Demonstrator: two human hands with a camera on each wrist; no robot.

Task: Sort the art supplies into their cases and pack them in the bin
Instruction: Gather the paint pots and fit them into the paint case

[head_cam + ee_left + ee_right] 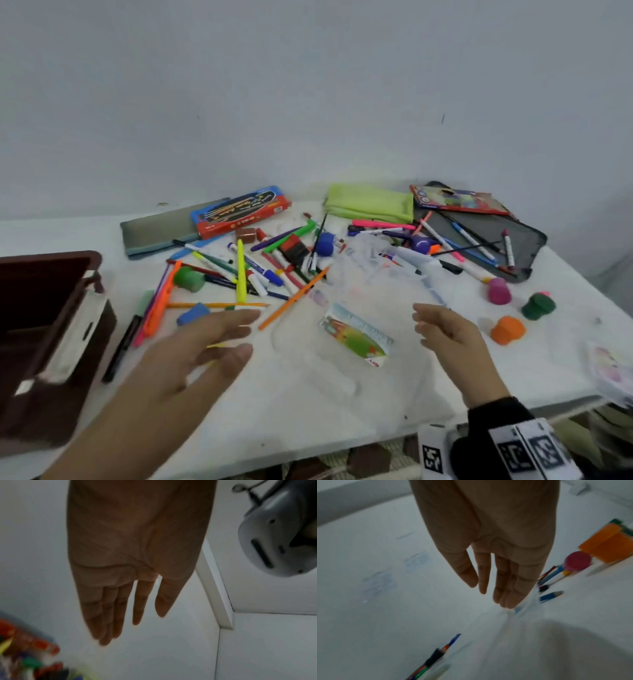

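While both hands hover above the white desk (308,394), neither holds anything: the left hand (191,356) has its fingers straight and spread a little over the near-left part of the desk, and the right hand (448,339) has its fingers relaxed and loosely apart near the middle of the front edge, above a crumpled clear plastic bag (370,291). One small printed card with a green and blue picture (356,337) lies between the two hands.

One dark brown open bin (44,342) stands at the desk's left edge. Along the far edge lie five flat cases and boxes: one grey zip pencil case (154,229), one red-and-blue cardboard pen box (239,212) resting partly on it, one lime-green fabric pouch (370,204), one red printed pencil box (459,198) and one dark grey open zip case (486,233) beneath that box at the far-right corner.

Scattered felt pens, pencils and brushes (253,270), too many and too overlapped to count, fill the middle of the desk. Among them sit five stubby paint pots: one light green (188,279), one blue (324,244), and toward the right edge one pink (499,291), one dark green (537,305) and one orange (507,330). One blue eraser block (192,313) lies just beside the left fingertips.
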